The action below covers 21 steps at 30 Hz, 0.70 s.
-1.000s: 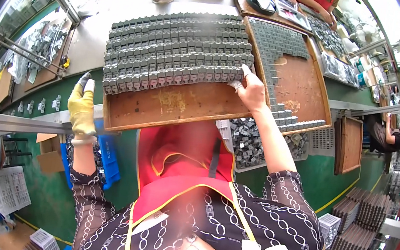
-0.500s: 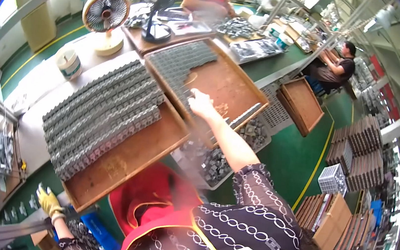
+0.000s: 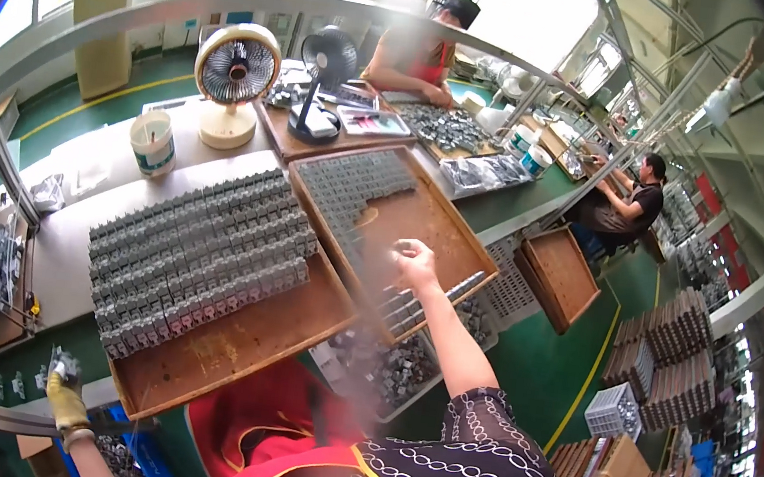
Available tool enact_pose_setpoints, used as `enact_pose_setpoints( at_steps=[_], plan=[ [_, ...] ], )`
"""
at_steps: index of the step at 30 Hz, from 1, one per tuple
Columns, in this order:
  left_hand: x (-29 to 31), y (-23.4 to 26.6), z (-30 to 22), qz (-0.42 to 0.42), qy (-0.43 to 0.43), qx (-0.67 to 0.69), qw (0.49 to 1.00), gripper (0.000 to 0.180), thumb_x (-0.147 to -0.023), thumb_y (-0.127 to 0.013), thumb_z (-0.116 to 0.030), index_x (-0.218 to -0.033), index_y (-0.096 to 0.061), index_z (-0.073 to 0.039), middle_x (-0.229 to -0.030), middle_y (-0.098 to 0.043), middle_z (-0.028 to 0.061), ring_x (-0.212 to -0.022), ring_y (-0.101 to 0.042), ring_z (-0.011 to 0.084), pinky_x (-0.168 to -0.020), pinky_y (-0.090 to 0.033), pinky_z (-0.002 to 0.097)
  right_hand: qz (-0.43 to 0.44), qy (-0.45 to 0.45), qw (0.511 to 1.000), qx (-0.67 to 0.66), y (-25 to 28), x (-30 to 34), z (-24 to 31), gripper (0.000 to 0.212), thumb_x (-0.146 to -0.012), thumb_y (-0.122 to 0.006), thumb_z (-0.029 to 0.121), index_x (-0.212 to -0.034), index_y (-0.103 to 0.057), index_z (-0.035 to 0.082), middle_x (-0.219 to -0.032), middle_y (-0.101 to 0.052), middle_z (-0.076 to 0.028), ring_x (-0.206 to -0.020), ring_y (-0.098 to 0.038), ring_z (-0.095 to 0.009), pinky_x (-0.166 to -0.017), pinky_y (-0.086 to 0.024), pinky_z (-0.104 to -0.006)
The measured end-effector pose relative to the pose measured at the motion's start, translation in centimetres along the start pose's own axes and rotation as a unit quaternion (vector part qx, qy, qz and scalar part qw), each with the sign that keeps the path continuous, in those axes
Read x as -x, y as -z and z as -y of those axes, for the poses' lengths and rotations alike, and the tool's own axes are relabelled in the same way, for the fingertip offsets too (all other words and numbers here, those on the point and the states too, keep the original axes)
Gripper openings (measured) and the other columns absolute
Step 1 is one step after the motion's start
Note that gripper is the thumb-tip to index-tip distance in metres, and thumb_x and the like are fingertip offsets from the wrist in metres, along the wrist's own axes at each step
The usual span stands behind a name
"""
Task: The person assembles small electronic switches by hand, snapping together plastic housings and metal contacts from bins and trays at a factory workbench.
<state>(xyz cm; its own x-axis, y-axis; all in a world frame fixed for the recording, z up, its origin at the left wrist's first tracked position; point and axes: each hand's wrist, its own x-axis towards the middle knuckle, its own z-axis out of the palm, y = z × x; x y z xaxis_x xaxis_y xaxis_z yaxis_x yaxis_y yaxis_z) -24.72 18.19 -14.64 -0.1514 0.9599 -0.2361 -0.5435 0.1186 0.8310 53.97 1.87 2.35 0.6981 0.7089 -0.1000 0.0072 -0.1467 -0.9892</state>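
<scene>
My left hand [image 3: 68, 402] wears a yellow glove and is closed on a small grey metal part [image 3: 64, 362], low at the left beside a row of similar parts [image 3: 18, 385]. Bare and with its fingers curled, my right hand [image 3: 415, 267] hovers over the near side of the right wooden tray [image 3: 447, 213]; what its fingertips hold, if anything, is too small to tell. Grey parts [image 3: 336, 185] cover that tray's left side. Packed rows of grey metal parts [image 3: 199, 254] fill most of the left wooden tray [image 3: 238, 359].
A cream fan [image 3: 228, 119], a black fan [image 3: 319, 88] and a white bucket [image 3: 153, 144] stand behind the trays. Below the right tray sits a bin of loose parts [image 3: 403, 375]. Two people work beyond; stacked trays [image 3: 663, 359] line the right.
My right hand has shifted right and a little down, away from the laid-out parts. My left hand has moved left and now shows a grey part at its fingers. The view has tilted up.
</scene>
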Motion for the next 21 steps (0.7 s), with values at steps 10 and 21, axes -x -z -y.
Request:
enact_pose_setpoints(
  at_steps=[10, 21],
  plan=[
    [17.6, -28.1, 2.0, 0.252, 0.217, 0.067, 0.941, 0.039, -0.094, -0.069, -0.042, -0.116, -0.061, -0.011, -0.084, -0.051, -0.0037, -0.080, -0.053, 0.0098, -0.059, -0.041, 0.0201, 0.326, 0.071, 0.943, -0.006, -9.4, 8.8, -1.5, 0.021, -0.084, -0.078, -0.002, -0.102, -0.068, 0.002, -0.096, -0.071, -0.005, -0.093, -0.069, -0.014, -0.085, -0.057, -0.0303],
    [20.4, -30.1, 7.2, 0.268, 0.357, -0.036, 0.894, 0.052, -0.091, -0.069, -0.050, -0.124, -0.059, -0.011, -0.098, -0.069, 0.0075, -0.080, -0.066, 0.0190, -0.063, -0.050, 0.0260, 0.430, -0.009, 0.901, -0.063, -12.4, 14.8, -5.5, 0.025, -0.086, -0.073, -0.009, -0.107, -0.063, 0.000, -0.101, -0.067, -0.006, -0.097, -0.070, -0.016, -0.086, -0.058, -0.0320]
  ],
)
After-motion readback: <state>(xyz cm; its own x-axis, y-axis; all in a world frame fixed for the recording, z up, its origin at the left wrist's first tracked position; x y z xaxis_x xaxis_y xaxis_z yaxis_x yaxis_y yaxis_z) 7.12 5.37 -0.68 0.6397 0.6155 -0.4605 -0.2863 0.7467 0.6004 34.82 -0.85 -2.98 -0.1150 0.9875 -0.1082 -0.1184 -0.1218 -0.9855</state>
